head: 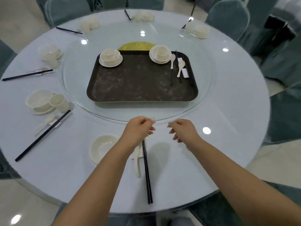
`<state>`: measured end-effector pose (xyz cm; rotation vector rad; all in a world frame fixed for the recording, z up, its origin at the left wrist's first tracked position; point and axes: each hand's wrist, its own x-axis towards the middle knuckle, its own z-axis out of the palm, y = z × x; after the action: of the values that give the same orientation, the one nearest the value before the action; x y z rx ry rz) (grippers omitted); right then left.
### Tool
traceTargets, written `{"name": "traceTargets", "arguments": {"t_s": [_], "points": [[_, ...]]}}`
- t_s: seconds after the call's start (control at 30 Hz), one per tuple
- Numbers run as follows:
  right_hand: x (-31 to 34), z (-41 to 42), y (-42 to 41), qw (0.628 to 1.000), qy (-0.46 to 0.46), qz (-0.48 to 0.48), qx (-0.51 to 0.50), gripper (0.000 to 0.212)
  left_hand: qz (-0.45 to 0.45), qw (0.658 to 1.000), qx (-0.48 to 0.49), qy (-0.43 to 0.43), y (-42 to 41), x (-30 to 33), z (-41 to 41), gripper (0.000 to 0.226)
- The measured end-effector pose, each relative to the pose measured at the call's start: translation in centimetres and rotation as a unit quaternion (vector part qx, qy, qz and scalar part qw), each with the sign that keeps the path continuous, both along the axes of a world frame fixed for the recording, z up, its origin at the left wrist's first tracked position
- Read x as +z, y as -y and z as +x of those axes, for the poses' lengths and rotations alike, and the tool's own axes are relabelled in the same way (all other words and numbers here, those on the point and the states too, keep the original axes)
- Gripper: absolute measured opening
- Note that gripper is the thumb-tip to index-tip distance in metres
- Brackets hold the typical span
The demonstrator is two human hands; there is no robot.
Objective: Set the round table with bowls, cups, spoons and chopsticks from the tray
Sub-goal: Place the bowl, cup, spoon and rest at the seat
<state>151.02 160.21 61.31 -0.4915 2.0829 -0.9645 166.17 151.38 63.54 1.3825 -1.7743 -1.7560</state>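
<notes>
Two hands over the near edge of the round worktop (211, 160), both empty: left hand (140, 128) and right hand (182, 129) with fingers loosely curled, holding nothing, a small gap between them, just short of the turntable rim.

Worktop: pale, smooth, glossy, ceiling lights reflecting off it. Centre carries a clear round glass turntable (75, 88). On it sits a dark rectangular tray (140, 85), rounded corners, raised lip, mottled worn surface. A yellow patch (136, 46) shows behind the tray's far edge.

Tray contents:
- far-left corner: white glossy bowl stack (110, 57), cup-like piece nested in a bowl on a saucer
- far-right: second bowl set (160, 53), same build
- right side: two white spoons (176, 64), black chopsticks (174, 69) lying lengthwise, white rectangular rests (185, 72)

Near place setting, under the left forearm: shallow white bowl (101, 148), partly hidden; a white spoon (136, 162) and a pair of black chopsticks (147, 173) side by side across a small white rest, the chopsticks' far end hidden under the left hand.

Left of that: full setting (44, 101), bowl on saucer, cup touching it, spoon and chopsticks beside. More white settings round the far rim, blurred. Teal fabric-covered chairs (228, 15) ring the worktop.
</notes>
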Motion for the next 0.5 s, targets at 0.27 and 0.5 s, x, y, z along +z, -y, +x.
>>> {"name": "traceTargets", "arguments": {"t_s": [0.27, 0.5], "points": [[3.5, -5.7, -6.8, 0.999, 0.001, -0.049, -0.003, 0.019, -0.021, 0.999, -0.045, 0.006, -7.1, 2.6, -7.9, 0.024], [5.1, -10.8, -16.9, 0.998, 0.018, -0.060, 0.011, 0.019, -0.027, 1.000, -0.006, 0.011, -16.9, 3.5, -12.7, 0.026]]}}
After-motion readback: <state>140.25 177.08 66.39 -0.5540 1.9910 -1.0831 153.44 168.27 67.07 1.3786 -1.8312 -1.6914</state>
